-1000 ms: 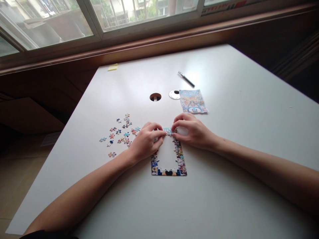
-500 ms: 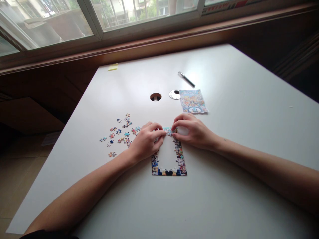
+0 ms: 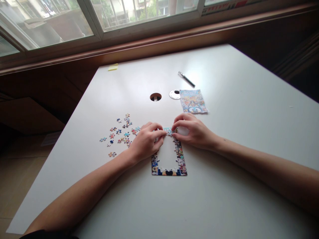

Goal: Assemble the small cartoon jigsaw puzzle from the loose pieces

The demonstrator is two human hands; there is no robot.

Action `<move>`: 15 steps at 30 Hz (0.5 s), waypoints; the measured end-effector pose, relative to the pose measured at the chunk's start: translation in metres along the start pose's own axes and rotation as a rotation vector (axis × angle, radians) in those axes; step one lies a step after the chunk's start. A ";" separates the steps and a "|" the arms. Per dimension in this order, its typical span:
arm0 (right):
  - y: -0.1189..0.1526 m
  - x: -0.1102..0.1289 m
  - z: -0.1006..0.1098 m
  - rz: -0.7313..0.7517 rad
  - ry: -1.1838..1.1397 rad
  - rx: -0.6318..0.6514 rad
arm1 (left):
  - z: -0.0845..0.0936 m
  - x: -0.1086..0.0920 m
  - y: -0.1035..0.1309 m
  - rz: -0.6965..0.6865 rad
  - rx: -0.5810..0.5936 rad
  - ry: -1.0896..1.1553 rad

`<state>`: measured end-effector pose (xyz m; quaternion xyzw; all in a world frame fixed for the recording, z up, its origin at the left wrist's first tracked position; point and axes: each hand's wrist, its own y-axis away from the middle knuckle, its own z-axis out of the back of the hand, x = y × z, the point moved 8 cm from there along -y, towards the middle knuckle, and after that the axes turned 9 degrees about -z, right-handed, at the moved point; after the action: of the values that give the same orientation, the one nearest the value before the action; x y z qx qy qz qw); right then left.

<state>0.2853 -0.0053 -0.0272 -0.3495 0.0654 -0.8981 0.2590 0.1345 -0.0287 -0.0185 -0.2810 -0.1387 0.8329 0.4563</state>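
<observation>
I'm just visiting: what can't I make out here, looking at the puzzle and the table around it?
All in the head view:
- Puzzle border: upper left stretch hidden by the left hand.
- Whatever lies between the left and right hand fingertips: too small, partly covered by fingers.
- Printed sheet: top lettering too pale and blurred to read.
- Metal ring: right side covered by that sheet.
- Right arm: cut off by the picture's right edge.

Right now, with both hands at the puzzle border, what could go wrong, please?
The left hand and right hand are both at the far edge of the puzzle border; uneven pressing might pop it apart. Loose pieces lie beside the left hand, so a careless sweep could scatter them. One pushed far might drop into the round hole.
</observation>
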 end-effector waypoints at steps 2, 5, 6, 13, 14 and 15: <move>0.000 0.000 0.000 0.002 0.003 0.000 | 0.000 0.000 0.000 -0.002 -0.001 -0.003; 0.000 0.000 0.000 0.005 0.006 0.000 | -0.001 0.000 0.000 -0.001 0.000 -0.009; 0.000 0.000 0.000 0.005 0.007 0.001 | -0.001 0.001 0.000 0.000 0.001 -0.011; 0.000 -0.001 0.000 0.001 0.006 -0.002 | -0.001 0.001 0.000 -0.001 0.004 -0.013; 0.000 0.000 0.000 0.002 0.007 -0.003 | -0.001 0.001 0.000 0.000 0.002 -0.014; 0.000 0.001 0.000 0.004 0.007 -0.003 | -0.001 0.000 0.000 0.000 0.003 -0.015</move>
<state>0.2850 -0.0056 -0.0269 -0.3465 0.0684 -0.8988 0.2597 0.1349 -0.0282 -0.0191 -0.2742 -0.1409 0.8351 0.4557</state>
